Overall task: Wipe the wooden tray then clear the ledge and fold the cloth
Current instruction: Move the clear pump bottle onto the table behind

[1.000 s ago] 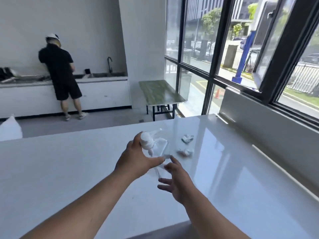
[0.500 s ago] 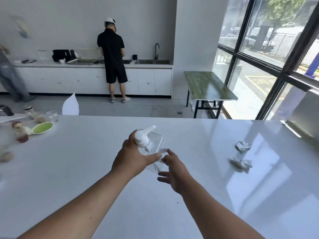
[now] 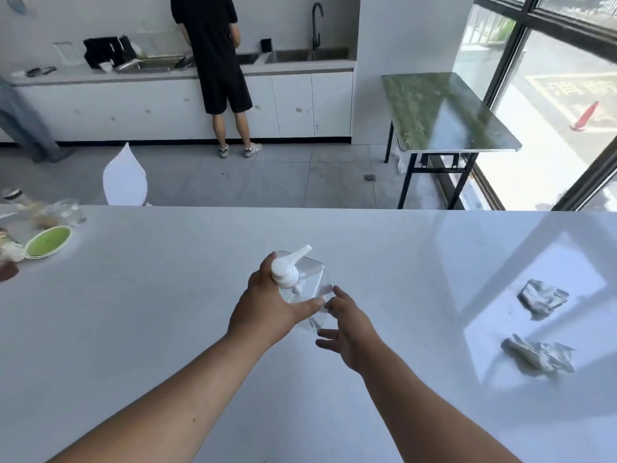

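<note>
Now the left hand (image 3: pixel 267 307) grips the clear pump bottle (image 3: pixel 305 282), right hand (image 3: pixel 350 332) open just beside it.

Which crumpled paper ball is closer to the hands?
The lower crumpled tissue, nearest the counter's front edge. It lies closer to the right hand than the other crumpled tissue, which sits farther back toward the window.

Bright window daylight (blurred left edge)

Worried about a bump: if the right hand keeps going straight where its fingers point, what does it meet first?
Most likely the clear pump bottle held by the left hand. The right hand points up-left at the bottle's side, fingers spread, seemingly almost touching, though depth is unclear.
</note>
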The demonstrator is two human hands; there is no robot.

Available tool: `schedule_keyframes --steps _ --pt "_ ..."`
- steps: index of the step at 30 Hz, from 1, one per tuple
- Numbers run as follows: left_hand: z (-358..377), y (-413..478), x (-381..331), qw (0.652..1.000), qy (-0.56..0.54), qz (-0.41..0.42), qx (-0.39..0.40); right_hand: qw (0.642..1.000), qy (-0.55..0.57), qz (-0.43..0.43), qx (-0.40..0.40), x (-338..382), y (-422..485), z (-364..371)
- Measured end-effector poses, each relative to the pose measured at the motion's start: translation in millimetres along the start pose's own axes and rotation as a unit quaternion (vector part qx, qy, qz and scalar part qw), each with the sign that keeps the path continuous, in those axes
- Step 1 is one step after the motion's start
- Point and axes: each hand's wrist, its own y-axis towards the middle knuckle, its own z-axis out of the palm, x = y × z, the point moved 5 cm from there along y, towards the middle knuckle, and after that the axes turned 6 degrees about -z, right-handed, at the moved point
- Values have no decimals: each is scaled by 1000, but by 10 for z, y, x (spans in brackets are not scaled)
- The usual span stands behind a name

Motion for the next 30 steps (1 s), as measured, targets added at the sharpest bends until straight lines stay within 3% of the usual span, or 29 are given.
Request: schedule_keyframes --steps 6,11,16,19,23,26,30 --pt "451 583 111 998 34 -49 18 999 -27 42 -9 -139 630 -218" --pt "741 664 434 987 95 -114 69 988 -145 58 5 -326 734 -293" --pt "471 607 374 989 54 -80 113 965 -250 -42 -69 117 443 -499" --pt "-14 619 137 995 69 -5 71 914 -348 -154 -142 714 1 -666" --pt "-580 551 -402 985 141 97 22 779 -505 -274 -252 1427 -978 -754" --pt "-663 288 -832 968 167 186 31 686 -573 -311 -325 1553 -1869 -735" --pt "-306 -432 -1154 943 143 281 111 666 -573 -256 -402 965 -2939 -852"
